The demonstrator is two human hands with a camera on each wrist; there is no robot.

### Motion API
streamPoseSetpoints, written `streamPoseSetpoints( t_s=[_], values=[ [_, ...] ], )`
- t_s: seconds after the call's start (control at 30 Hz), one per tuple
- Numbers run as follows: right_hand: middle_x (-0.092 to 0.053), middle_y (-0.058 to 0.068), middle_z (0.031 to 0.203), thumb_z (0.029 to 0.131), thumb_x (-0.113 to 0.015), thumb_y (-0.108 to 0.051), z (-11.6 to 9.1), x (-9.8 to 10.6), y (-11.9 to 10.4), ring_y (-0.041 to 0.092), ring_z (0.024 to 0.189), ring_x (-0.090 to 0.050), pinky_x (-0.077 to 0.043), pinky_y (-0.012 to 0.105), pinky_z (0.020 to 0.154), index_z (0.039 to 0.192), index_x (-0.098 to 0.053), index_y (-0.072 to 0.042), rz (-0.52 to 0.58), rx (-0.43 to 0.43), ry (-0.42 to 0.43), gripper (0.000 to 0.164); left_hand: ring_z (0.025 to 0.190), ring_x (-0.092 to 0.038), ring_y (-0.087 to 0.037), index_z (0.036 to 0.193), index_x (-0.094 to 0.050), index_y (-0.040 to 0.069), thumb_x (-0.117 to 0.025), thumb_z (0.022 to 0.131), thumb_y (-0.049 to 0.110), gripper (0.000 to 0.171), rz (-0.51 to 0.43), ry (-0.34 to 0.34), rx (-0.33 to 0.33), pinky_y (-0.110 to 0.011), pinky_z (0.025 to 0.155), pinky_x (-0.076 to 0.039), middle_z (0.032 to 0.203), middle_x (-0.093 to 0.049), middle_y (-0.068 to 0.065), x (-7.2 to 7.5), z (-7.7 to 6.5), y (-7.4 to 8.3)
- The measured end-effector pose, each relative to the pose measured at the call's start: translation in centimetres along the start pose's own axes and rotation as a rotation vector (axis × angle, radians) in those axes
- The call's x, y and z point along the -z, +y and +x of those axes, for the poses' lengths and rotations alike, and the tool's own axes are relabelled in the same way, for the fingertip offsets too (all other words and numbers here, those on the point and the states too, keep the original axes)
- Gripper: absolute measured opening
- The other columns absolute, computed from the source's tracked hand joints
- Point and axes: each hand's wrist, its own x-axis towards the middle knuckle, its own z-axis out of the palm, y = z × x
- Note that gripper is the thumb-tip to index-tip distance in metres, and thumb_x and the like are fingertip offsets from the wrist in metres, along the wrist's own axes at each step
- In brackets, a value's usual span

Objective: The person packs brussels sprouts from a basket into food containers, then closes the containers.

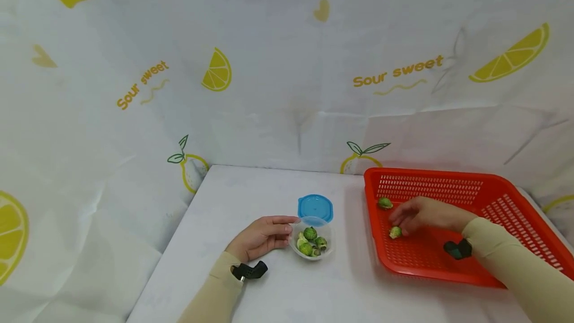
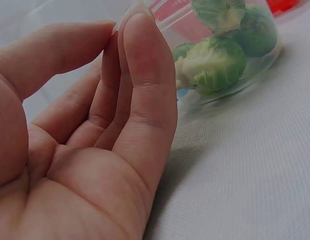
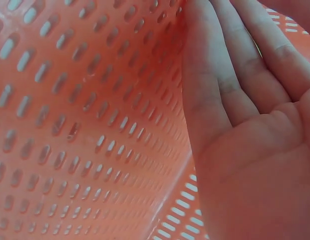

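Observation:
In the head view my left hand (image 1: 264, 237) pinches the left rim of a small clear plastic bowl (image 1: 331, 250) on the table. Several Brussels sprouts (image 1: 310, 234) lie inside it. The left wrist view shows the thumb and a finger meeting at the bowl's edge, with a sprout (image 2: 215, 65) behind the clear wall. Inside the red basket (image 1: 385, 258) my right hand (image 1: 419, 216) reaches down, fingertips right at a Brussels sprout (image 1: 395, 233). Its fingers (image 3: 210, 75) extend beside the slotted wall in the right wrist view. Another sprout (image 1: 384, 203) sits near the basket's left back corner.
A blue lid (image 1: 315, 207) lies flat just behind the bowl, partly overlapped by it. The basket's raised left wall stands between the bowl and the loose sprouts. A lemon-print cloth (image 1: 278, 128) hangs behind the white table (image 1: 251, 188).

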Motion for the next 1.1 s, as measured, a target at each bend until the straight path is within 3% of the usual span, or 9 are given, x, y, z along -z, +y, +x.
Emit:
streamPoseSetpoints(
  t_s=[0.67, 1.1],
  values=[
    [-0.079, 0.009, 0.113, 0.095, -0.078, -0.007, 0.04, -0.75, -0.35, 0.025, 0.103, -0.068, -0.061, 0.029, 0.085, 0.128, -0.077, 0.000, -0.052, -0.046, 0.025, 0.033, 0.091, -0.070, -0.008, 0.155, -0.055, 0.001, -0.069, 0.105, 0.005, 0.053, -0.004, 0.004, 0.005, -0.021, 0.086, -0.062, 0.107, -0.072, -0.001, 0.06, 0.43, 0.01],
    [-0.080, 0.004, 0.112, 0.094, -0.082, -0.016, -0.58, -0.41, -0.87, 0.021, 0.101, -0.068, -0.059, 0.030, 0.085, 0.122, -0.083, -0.011, -0.138, -0.015, 0.088, 0.028, 0.091, -0.070, -0.008, 0.156, -0.055, 0.001, -0.067, 0.106, 0.006, 0.052, -0.008, -0.005, 0.002, -0.021, 0.086, -0.063, 0.112, -0.071, -0.001, -0.11, 0.05, 0.00]
  ],
)
